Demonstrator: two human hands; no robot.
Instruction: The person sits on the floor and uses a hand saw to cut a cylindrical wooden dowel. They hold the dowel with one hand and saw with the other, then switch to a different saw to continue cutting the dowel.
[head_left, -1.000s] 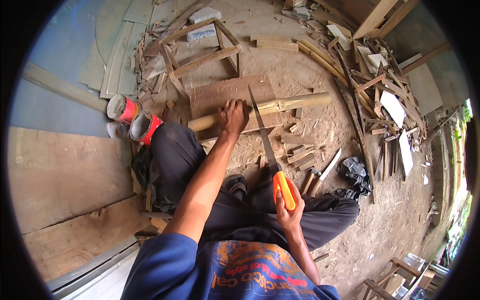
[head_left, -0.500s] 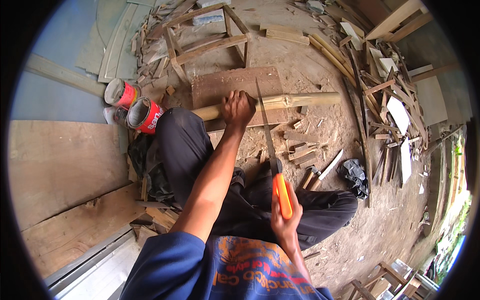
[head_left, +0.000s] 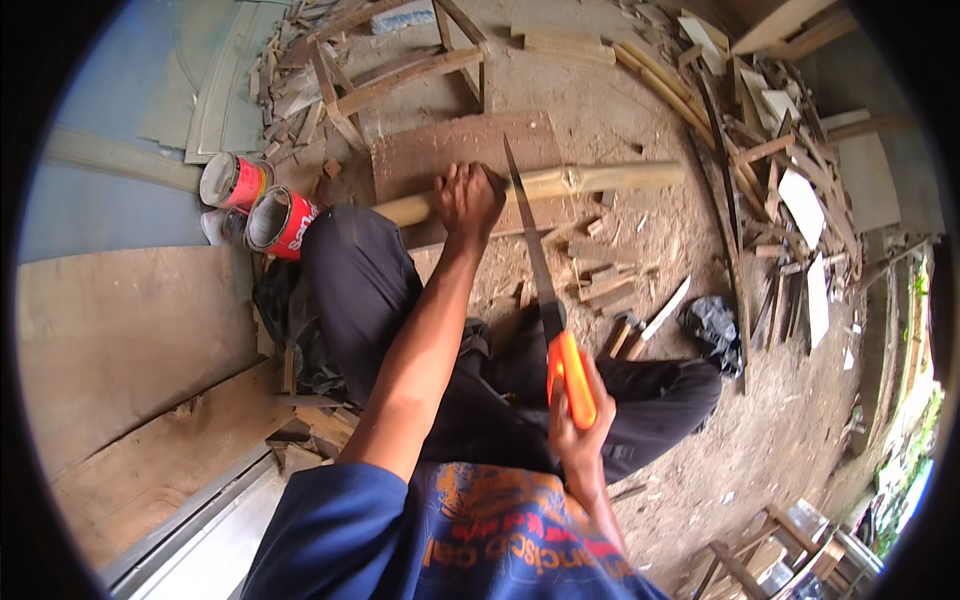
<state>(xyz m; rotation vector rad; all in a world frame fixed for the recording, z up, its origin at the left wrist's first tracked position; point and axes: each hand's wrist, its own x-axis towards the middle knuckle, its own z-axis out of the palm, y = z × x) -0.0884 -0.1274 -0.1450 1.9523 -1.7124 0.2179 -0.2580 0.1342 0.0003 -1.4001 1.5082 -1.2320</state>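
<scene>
A thick bamboo pole [head_left: 610, 178] lies across a brown wooden board [head_left: 420, 150] on the ground. My left hand [head_left: 468, 200] is closed over the pole, left of the saw. In my right hand [head_left: 582, 415] is the orange handle of a handsaw [head_left: 535, 250]. The saw's dark blade crosses the pole just right of my left hand, its tip reaching past the pole's far side. The blade's teeth and any cut in the bamboo are too small to make out. The pole's left end passes behind my raised left knee [head_left: 350, 250].
Wood offcuts [head_left: 605, 280] lie below the pole. Near my right knee are a hammer [head_left: 622, 335], a long-bladed knife [head_left: 665, 315] and a black plastic bag [head_left: 712, 325]. Red paint cans [head_left: 280, 222] stand at left, a wooden frame [head_left: 410, 80] beyond, a scrap pile [head_left: 790, 190] at right.
The whole view has shifted slightly. My right hand and the saw sit a little lower and nearer to me relative to the pole. My left hand keeps its hold on the bamboo.
</scene>
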